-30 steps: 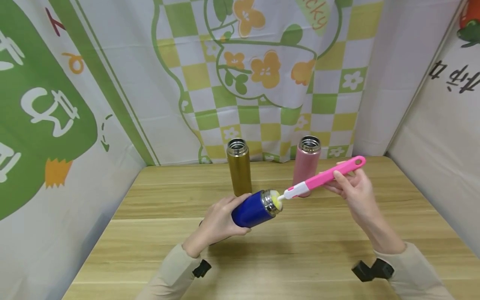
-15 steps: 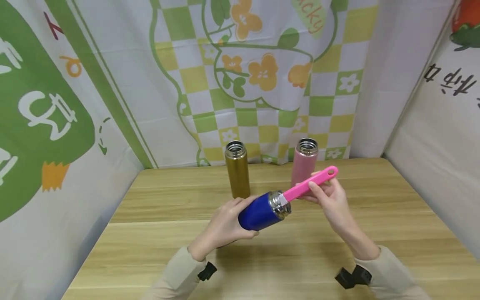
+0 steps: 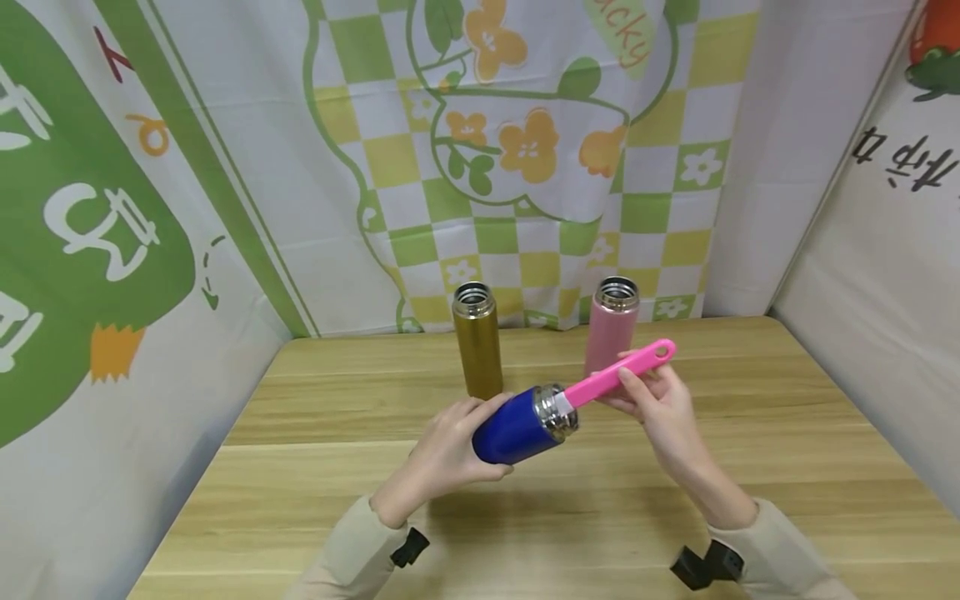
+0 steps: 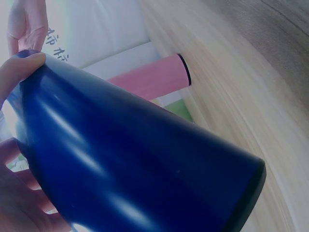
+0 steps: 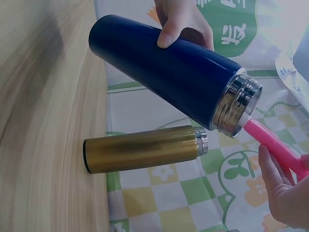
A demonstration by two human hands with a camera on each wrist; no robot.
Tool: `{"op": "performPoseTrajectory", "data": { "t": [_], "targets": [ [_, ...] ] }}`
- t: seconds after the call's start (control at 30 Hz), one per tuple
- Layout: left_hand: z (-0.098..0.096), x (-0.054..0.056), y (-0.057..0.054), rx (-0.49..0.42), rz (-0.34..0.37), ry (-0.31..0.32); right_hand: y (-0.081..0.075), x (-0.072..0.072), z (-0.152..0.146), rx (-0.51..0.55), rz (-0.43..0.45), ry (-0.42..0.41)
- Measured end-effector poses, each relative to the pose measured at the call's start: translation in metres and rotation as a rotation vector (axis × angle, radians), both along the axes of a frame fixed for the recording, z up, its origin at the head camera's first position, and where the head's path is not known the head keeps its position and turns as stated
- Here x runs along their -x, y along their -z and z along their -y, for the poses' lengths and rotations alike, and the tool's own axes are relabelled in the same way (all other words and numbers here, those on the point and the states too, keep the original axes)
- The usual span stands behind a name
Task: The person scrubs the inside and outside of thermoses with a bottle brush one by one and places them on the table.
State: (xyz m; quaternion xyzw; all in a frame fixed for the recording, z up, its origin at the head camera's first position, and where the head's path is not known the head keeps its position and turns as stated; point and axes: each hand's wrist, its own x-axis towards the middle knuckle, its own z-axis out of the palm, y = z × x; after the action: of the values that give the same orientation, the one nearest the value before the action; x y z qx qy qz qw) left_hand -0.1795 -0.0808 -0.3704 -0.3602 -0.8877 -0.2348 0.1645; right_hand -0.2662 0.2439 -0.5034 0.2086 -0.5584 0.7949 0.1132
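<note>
My left hand (image 3: 448,446) grips a blue thermos bottle (image 3: 513,429) round its body, holding it tilted above the table with its steel mouth toward the right. My right hand (image 3: 663,412) pinches the pink handle of a bottle brush (image 3: 615,377). The brush head and most of its white neck are hidden inside the blue thermos. In the right wrist view, the handle (image 5: 273,142) slants out of the steel neck (image 5: 237,104). The left wrist view shows mostly the blue bottle's smooth side (image 4: 125,140), with the left thumb near its upper end.
A gold thermos (image 3: 477,346) stands without a lid behind the left hand. A pink thermos (image 3: 611,329), also lidless, stands behind the brush handle. Both are on the wooden table (image 3: 337,467), near its back edge. A patterned curtain (image 3: 525,167) hangs behind them.
A second ago the yellow sponge head showed at the blue bottle's mouth. The right hand has pushed the brush in leftward; over the last half second both hands have barely moved.
</note>
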Motion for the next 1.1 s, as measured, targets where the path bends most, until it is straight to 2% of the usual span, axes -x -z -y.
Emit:
{"op": "performPoseTrajectory", "data": {
  "t": [0.1, 0.17, 0.2, 0.27, 0.33, 0.4, 0.47, 0.57, 0.63, 0.87, 1.1],
  "targets": [
    [0.002, -0.001, 0.002, -0.004, -0.005, -0.002, -0.004, -0.003, -0.001, 0.037, -0.019, -0.014],
    [0.004, -0.001, 0.002, -0.001, -0.01, -0.008, -0.033, -0.02, 0.007, 0.047, -0.021, 0.0],
    [0.005, -0.001, 0.003, 0.0, -0.012, -0.011, -0.047, -0.029, 0.01, 0.065, -0.051, -0.018],
    [0.008, 0.0, 0.003, 0.006, -0.018, -0.024, -0.087, -0.054, 0.021, 0.079, -0.065, -0.002],
    [0.011, 0.0, 0.005, 0.012, -0.027, -0.034, -0.128, -0.081, 0.035, 0.066, -0.043, 0.045],
    [0.013, 0.0, 0.005, 0.014, -0.037, -0.036, -0.149, -0.094, 0.041, 0.065, -0.035, 0.068],
    [0.014, 0.0, 0.005, 0.014, -0.045, -0.032, -0.167, -0.106, 0.046, 0.046, 0.019, 0.115],
    [0.014, -0.001, 0.004, 0.011, -0.055, -0.018, -0.176, -0.111, 0.047, 0.049, 0.053, 0.141],
    [0.014, -0.001, 0.003, 0.009, -0.066, -0.008, -0.178, -0.112, 0.044, 0.067, 0.046, 0.146],
    [0.014, -0.001, 0.001, 0.014, -0.12, -0.003, -0.182, -0.111, 0.034, 0.143, -0.005, 0.117],
    [0.018, -0.003, 0.001, 0.034, -0.119, -0.009, -0.186, -0.114, 0.025, 0.204, -0.017, 0.07]
  ]
}}
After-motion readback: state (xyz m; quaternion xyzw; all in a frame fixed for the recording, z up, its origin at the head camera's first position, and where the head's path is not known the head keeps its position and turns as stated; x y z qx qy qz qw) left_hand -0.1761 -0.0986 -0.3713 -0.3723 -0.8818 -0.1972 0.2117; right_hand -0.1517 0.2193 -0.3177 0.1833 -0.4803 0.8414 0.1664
